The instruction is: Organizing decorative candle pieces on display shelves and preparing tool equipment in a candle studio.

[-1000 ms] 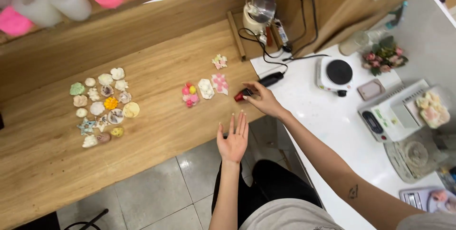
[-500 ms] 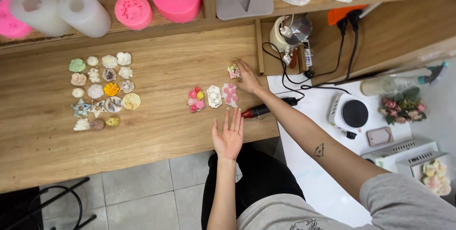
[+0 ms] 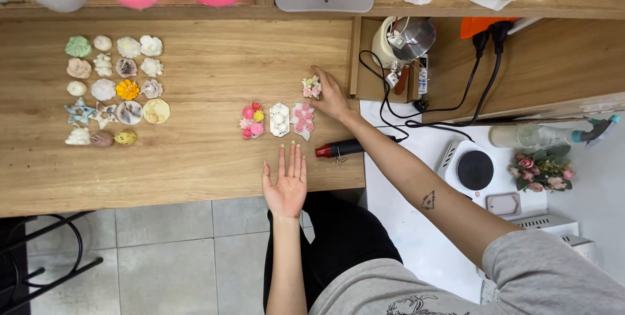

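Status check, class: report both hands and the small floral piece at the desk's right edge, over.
Right hand fingertips on small pink-and-white floral piece. Left hand open, palm up, empty at wooden desk edge. Three decorated pieces between; nothing blocking.
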